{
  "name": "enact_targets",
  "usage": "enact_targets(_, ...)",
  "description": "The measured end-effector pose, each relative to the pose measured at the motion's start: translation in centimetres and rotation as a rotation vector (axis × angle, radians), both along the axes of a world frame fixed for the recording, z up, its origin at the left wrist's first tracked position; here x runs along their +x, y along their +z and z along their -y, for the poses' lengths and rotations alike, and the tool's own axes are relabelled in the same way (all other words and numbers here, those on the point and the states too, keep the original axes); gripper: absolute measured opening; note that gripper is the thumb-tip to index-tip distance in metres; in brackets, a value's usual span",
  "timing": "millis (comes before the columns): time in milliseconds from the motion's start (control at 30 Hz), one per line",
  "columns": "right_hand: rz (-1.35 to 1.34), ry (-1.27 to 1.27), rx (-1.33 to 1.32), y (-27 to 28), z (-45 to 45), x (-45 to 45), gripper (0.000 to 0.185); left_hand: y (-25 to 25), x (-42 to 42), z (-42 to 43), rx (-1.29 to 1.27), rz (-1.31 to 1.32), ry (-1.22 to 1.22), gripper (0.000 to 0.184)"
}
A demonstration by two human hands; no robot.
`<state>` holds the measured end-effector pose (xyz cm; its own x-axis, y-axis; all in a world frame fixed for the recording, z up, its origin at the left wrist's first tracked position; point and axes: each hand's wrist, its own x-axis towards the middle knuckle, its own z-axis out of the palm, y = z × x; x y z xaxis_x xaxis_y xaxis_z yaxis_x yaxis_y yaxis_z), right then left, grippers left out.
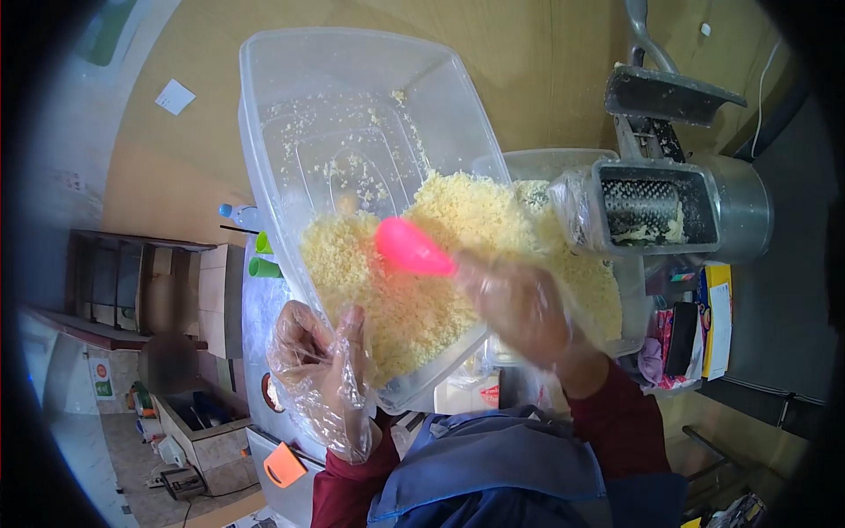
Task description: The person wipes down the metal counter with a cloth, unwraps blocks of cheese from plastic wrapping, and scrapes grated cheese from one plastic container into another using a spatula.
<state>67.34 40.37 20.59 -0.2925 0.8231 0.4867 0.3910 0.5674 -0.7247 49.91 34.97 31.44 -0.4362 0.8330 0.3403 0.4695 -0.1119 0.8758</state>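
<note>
I log clear-gloved right hand [518, 304] grasping pink plastic scoop [412, 247] over pale-yellow grated crumbs [471, 216]; clear-gloved left hand [326, 370] clasps translucent rectangular plastic tub [352, 66] by rim.

No legible txt, wall sign [101, 378] too sm., red print [490, 393] on box [456, 399] blurred

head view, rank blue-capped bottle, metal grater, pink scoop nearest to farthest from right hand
1. Pink scoop: held in the right hand
2. Metal grater: to the hand's right
3. Blue-capped bottle: far to the hand's left
</note>
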Motion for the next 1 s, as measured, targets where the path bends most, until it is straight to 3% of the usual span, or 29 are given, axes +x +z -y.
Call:
enact_targets(33,-0.006,0.002,-0.007,-0.7,-0.8,0.6,0.024,0.1,-0.1,-0.1,0.009,-0.001,0.003,0.042)
enact_targets(100,0.323,-0.281,-0.166,-1.5,-1.8,1.7,0.023,0.2,-0.3,-0.2,0.016,-0.008,0.012,0.042)
enact_targets(133,0.319,-0.273,-0.165,-1.7,-1.6,2.4,0.023,0.2,-0.3,-0.2,0.004,0.001,0.010,0.042)
enact_targets(200,0.356,-0.336,0.129,-1.4,-0.4,3.2,0.023,0.2,-0.4,0.0,-0.027,0.009,0.025,0.042)
enact_targets(233,0.357,-0.316,0.109,-0.4,0.3,2.7,0.023,0.2,-0.4,0.1,-0.047,-0.013,0.028,0.040)
enact_targets(300,0.129,-0.103,-0.200,3.7,1.1,1.2,0.038,0.2,-0.2,0.0,-0.091,-0.028,0.048,0.038)
enact_targets(400,0.346,0.168,-0.144,4.6,0.9,0.3,0.055,0.3,0.4,-0.1,-0.032,0.027,0.038,0.038)
enact_targets(500,0.547,-0.015,-0.114,1.4,0.5,0.5,0.048,-0.2,-0.2,-0.1,0.013,0.043,-0.016,0.038)
enact_targets(533,0.651,-0.096,-0.235,1.7,0.4,1.4,0.048,-0.1,-0.2,-0.1,0.009,0.057,-0.026,0.038)
enact_targets(667,0.615,-0.139,-0.299,3.3,1.1,2.2,0.049,-0.1,-0.3,0.2,-0.054,0.065,0.012,0.038)
enact_targets(733,0.332,0.096,-0.057,3.0,1.3,0.3,0.060,-0.5,-0.2,0.2,-0.065,0.039,-0.003,0.037)
enact_targets(833,0.325,0.087,0.128,1.4,-0.2,-1.1,0.062,-0.3,0.0,-0.2,-0.044,0.055,0.038,0.036)
enact_targets(967,0.476,-0.066,0.171,-2.1,-1.5,1.6,0.065,-0.7,-1.7,-1.3,0.040,-0.030,-0.017,0.040)
enact_targets(1000,0.525,-0.083,0.073,-2.0,-0.9,2.4,0.067,-1.0,-2.7,-1.4,0.058,0.013,-0.051,0.039)
